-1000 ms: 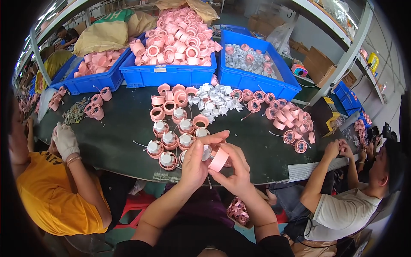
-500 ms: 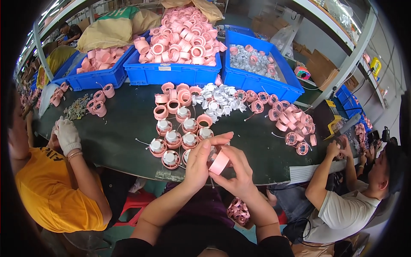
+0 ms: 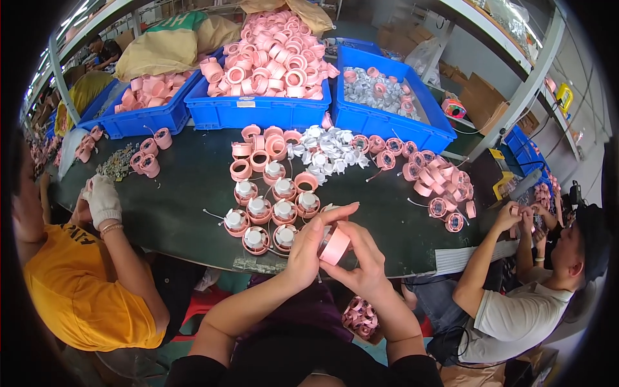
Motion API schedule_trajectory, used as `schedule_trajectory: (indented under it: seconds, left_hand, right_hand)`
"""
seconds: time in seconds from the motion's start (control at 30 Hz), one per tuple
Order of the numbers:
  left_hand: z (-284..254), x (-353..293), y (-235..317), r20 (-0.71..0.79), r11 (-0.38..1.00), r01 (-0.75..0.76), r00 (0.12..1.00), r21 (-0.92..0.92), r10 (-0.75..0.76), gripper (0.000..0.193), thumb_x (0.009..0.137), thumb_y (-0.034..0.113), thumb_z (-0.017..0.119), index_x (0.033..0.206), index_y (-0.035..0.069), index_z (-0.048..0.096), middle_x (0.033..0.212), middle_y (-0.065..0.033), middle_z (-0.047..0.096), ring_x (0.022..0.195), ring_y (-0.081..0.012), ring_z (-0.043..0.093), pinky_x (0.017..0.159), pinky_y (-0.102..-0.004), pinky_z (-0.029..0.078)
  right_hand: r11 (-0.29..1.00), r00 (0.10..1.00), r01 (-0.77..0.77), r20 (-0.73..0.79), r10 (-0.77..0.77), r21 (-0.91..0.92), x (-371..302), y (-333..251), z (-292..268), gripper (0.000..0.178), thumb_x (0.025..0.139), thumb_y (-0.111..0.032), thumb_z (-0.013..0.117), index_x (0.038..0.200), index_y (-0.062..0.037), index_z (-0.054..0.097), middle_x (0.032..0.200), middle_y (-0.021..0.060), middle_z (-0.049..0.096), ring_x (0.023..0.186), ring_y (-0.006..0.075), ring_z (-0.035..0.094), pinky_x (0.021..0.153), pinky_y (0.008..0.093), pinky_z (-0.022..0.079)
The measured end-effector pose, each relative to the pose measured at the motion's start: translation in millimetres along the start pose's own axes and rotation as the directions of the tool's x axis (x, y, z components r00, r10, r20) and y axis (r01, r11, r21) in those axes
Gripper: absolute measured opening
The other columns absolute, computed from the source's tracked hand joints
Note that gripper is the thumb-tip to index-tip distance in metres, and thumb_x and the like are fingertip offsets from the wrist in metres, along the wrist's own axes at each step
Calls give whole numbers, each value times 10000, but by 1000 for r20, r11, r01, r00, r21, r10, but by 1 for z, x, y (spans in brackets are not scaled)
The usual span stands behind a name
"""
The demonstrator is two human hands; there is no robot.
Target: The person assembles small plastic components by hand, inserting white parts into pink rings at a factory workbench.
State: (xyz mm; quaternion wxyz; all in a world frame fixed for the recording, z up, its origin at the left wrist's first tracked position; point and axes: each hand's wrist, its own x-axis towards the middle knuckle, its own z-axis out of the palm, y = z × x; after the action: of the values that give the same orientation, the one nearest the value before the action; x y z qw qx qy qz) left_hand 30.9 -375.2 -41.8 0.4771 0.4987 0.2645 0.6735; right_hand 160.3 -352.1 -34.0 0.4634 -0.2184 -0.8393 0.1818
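Over the table's near edge, my left hand [image 3: 305, 253] and my right hand [image 3: 363, 257] grip a short pink plastic ring housing [image 3: 335, 247] between them. The housing is tilted, its smooth outer wall toward me; fingers hide most of its inside. Just left of my left hand stand rows of pink housings with white round caps in them, one being this capped housing [image 3: 256, 240]. Behind them are open pink rings [image 3: 260, 159] and a heap of loose white plastic caps [image 3: 330, 151].
Blue bins [image 3: 258, 111] of pink rings and white caps line the table's back. To the right lies a pile of pink housings [image 3: 445, 177]. A person in a yellow shirt [image 3: 97, 290] works at left, one in a pale shirt [image 3: 516, 322] at right.
My two hands, still around the pink housing, have shifted slightly to the right. The person at right has raised a hand holding a small pink part.
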Motion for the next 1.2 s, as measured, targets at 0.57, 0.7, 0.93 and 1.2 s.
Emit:
schedule_trajectory:
  seconds: [0.57,0.7,0.93,1.2]
  left_hand:
    - [28,45,-110,409,102,-397,895,912,-177,570,785,298,577,1220,-37,428,965,-156,574,938,-286,566,908,-539,386]
    - [2,38,-96,372,178,-353,924,919,-90,526,748,252,608,1142,-65,466,918,-180,591,890,-294,572,756,-341,482]
    - [-45,35,-57,332,262,-277,922,924,-196,517,772,203,638,1181,-49,447,1022,-233,557,974,-359,546,820,-388,461]
    - [-41,90,-34,253,148,-240,965,959,-71,248,790,203,615,948,14,590,926,-136,593,884,-293,582,698,-373,496]
  right_hand:
    - [901,932,-344,22,363,-264,-54,99,-36,402,592,-29,690,966,17,550,854,157,580,796,314,553,685,380,473]
    - [916,933,-307,107,343,-259,-38,93,-17,428,595,-54,704,991,1,550,882,152,589,826,317,558,697,383,476]
    - [937,760,-344,602,244,55,7,91,-15,546,675,-119,697,1157,-2,470,905,161,581,836,263,568,722,363,478]
    - [551,844,-492,-214,492,-674,69,228,-40,496,742,-304,653,1136,-49,492,1071,230,539,884,359,597,711,434,507]
